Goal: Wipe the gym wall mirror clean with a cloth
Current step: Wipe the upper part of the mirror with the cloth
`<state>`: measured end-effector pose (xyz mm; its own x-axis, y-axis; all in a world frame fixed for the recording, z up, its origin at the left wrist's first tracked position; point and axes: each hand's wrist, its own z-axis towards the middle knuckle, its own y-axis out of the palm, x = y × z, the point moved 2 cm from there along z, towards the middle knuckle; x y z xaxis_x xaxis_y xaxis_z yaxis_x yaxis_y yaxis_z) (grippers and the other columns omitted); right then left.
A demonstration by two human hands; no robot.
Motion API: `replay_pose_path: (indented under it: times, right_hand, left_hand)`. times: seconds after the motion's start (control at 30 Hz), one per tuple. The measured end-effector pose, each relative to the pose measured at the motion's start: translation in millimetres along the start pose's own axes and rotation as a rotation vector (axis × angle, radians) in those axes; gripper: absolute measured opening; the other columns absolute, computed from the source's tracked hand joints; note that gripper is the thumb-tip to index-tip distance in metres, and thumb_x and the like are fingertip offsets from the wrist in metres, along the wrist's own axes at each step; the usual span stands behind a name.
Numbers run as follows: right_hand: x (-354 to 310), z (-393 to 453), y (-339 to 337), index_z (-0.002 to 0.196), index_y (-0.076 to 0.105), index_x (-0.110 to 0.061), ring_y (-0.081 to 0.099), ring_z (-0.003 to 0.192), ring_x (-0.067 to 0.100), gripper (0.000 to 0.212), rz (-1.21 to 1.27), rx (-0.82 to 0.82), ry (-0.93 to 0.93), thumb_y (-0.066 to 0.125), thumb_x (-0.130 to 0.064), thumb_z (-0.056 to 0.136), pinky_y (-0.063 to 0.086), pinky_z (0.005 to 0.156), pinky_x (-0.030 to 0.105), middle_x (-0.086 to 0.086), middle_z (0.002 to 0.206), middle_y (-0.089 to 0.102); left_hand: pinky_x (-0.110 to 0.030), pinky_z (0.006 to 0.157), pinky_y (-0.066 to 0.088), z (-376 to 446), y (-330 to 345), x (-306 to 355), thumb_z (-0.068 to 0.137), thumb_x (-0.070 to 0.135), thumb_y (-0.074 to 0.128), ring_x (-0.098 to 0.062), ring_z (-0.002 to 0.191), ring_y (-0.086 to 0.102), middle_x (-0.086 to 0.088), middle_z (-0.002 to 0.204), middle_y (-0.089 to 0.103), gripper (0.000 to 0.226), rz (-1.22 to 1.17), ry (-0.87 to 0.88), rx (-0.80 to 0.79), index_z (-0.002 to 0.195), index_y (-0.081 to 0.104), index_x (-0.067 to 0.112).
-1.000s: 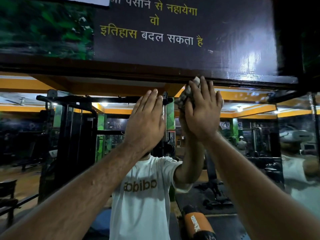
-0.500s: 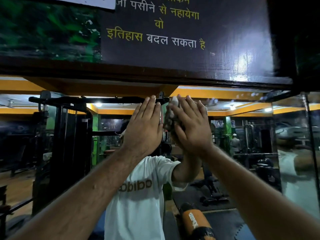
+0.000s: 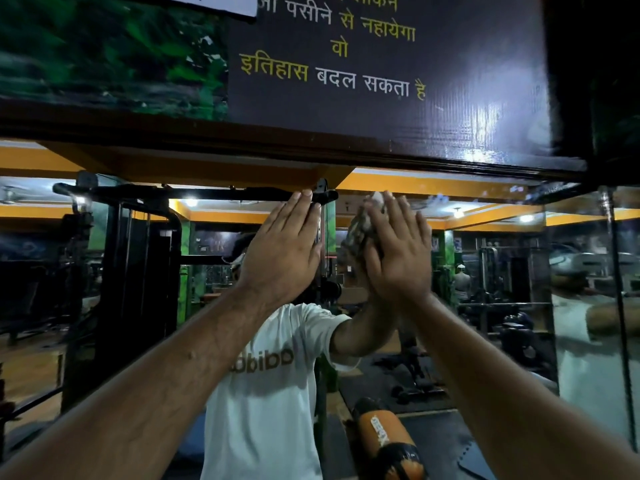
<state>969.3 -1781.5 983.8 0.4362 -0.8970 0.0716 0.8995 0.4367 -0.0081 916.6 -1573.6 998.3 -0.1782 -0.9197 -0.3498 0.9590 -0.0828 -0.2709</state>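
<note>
Head view: I have both of my hands raised against the large wall mirror (image 3: 104,306) of the gym, just under its dark wooden top frame (image 3: 242,140). My left hand (image 3: 282,252) lies flat on the glass with its fingers straight and close together, holding nothing. My right hand (image 3: 398,251) sits just beside it, fingers straight and slightly spread, pressing a crumpled grey-and-white cloth (image 3: 360,226) against the mirror; the cloth shows past the fingertips and along the thumb side, with the rest hidden behind the palm. The 2 hands are near each other but apart. In the reflection I see a white T-shirt with brown lettering (image 3: 266,393), a black cable-machine frame (image 3: 138,271), and an orange-and-black punching bag (image 3: 384,441) low down. Above the frame hangs a dark glossy poster with white and yellow Hindi lettering (image 3: 381,64), next to a green leafy panel (image 3: 104,53).
</note>
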Motion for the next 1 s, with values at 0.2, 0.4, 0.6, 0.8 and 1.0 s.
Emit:
replay_pose_path:
  times: [0.2,0.4,0.6,0.8,1.0]
  right_hand:
    - [-40,10,12,0.160,0.041,-0.028,0.018,0.160,0.025,0.063,0.086,-0.010,-0.027,0.040,-0.040,0.098,0.004,0.130,0.048,0.005,0.171,0.029]
    - [-20,33,5,0.157,0.046,-0.024,0.023,0.158,0.030,0.064,0.076,0.066,0.148,0.040,-0.040,0.094,0.014,0.127,0.057,0.007,0.169,0.034]
    - [-35,40,10,0.156,0.048,-0.024,0.027,0.158,0.029,0.062,0.086,-0.034,-0.283,0.043,-0.039,0.096,0.016,0.127,0.055,0.008,0.167,0.037]
    - [-46,59,18,0.155,0.049,-0.025,0.027,0.157,0.032,0.065,0.086,0.039,-0.126,0.044,-0.041,0.093,0.016,0.127,0.056,0.008,0.167,0.037]
    - [-33,68,13,0.156,0.047,-0.026,0.025,0.158,0.031,0.064,0.046,-0.001,-0.245,0.046,-0.040,0.093,0.011,0.129,0.052,0.006,0.167,0.036]
  left_hand:
    - [-0.041,0.127,0.014,-1,0,-2,0.103,0.037,0.026,-0.025,0.155,0.015,-0.015,0.167,0.019,0.064,0.008,0.005,-0.034,0.158,0.026,0.006]
    - [-0.041,0.123,0.025,6,-19,0,0.099,0.026,0.051,-0.028,0.147,0.034,-0.015,0.159,0.037,0.060,-0.066,-0.112,0.010,0.153,0.036,0.004]
    - [-0.035,0.122,0.004,16,-19,-6,0.105,0.029,0.040,-0.025,0.156,0.008,-0.013,0.168,0.012,0.062,-0.019,-0.163,-0.003,0.159,0.021,0.006]
    - [-0.032,0.124,0.003,14,-18,-8,0.105,0.024,0.041,-0.023,0.156,0.011,-0.012,0.168,0.015,0.059,-0.017,-0.162,0.008,0.158,0.024,0.006]
    - [-0.031,0.122,0.008,1,-23,-7,0.102,0.018,0.047,-0.024,0.154,0.020,-0.012,0.165,0.025,0.057,-0.073,-0.288,0.081,0.156,0.031,0.005]
